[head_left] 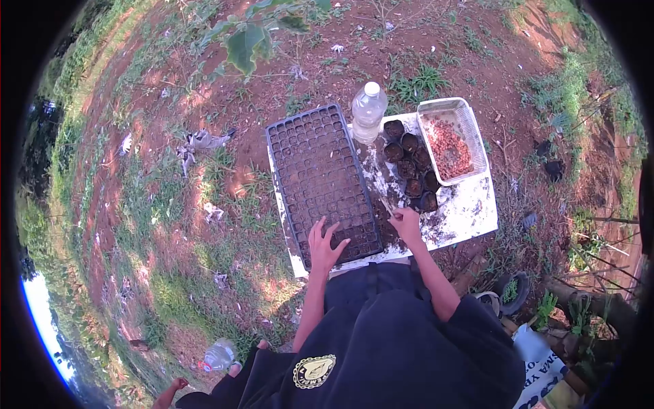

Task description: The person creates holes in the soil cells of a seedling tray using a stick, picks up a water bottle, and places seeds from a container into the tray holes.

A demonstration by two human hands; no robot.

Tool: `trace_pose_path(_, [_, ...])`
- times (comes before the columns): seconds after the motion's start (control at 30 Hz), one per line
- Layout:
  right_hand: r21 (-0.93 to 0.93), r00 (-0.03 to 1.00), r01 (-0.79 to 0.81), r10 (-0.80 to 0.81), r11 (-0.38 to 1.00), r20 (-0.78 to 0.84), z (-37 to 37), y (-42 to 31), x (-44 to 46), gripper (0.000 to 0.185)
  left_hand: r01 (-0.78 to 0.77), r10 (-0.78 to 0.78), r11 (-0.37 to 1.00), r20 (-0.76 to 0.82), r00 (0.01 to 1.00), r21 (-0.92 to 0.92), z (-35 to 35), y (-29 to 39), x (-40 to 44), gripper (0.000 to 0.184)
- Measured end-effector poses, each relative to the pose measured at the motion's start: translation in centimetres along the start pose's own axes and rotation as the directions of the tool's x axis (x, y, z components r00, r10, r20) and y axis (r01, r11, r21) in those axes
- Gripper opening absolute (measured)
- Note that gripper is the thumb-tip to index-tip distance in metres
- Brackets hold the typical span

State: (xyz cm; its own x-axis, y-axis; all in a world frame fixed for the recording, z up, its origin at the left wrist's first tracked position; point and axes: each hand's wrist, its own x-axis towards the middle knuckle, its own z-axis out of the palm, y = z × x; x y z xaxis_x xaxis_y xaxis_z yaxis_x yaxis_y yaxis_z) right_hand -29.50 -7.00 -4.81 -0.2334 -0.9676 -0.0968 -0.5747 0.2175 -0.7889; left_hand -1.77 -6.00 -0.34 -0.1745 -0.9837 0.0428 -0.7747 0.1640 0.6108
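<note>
In the head view, I look down on a black tray (360, 178) of many small cells, lying slightly aslant on the left part of a white table (470, 213). I judge the filling well along: most cells I can make out hold dark soil, as do the small round pots (406, 168) clustered to the tray's right. Whether anything has been set into individual cells is too small for me to tell, so I cannot say how many remain. The basket (479, 151) at the far right has plenty of reddish-pink bits (453, 155) in it. A clear bottle (368, 114) stands upright at the tray's far right corner.

The tray lies in front of the person. Their left hand (325, 247) is over its near end, fingers spread and grasping nothing that I see. Their right hand (407, 226) is just beyond the tray's right edge, near the closest pots, fingers drawn together; something thin and pale may be between the fingertips, but I cannot tell whether it is held.
</note>
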Motion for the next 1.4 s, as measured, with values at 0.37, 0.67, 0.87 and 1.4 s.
trace_pose_path(0.37, [0.027,0.971,0.064,-0.068,0.998,0.229,-2.9,-4.8,-2.2,0.031,-0.293,0.245,0.938,0.245,0.938,0.183,4.2,0.4,3.8,0.122])
trace_pose_path(0.67, [-0.361,0.955,0.042,0.068,0.932,0.287,-2.2,-9.0,-1.0,0.019,-0.330,0.260,0.914,0.281,0.924,0.238,4.2,-0.1,3.9,0.130])
trace_pose_path(0.87, [-0.544,0.949,0.188,-0.007,0.818,0.316,-0.3,-8.6,0.2,0.018,-0.353,0.293,0.911,0.269,0.918,0.212,4.6,-0.9,4.1,0.129])
trace_pose_path(1.4, [-0.680,0.988,0.155,-0.099,0.717,0.120,4.4,-8.1,-2.3,0.018,-0.393,0.324,0.893,0.292,0.900,0.220,3.5,-1.1,4.3,0.126])
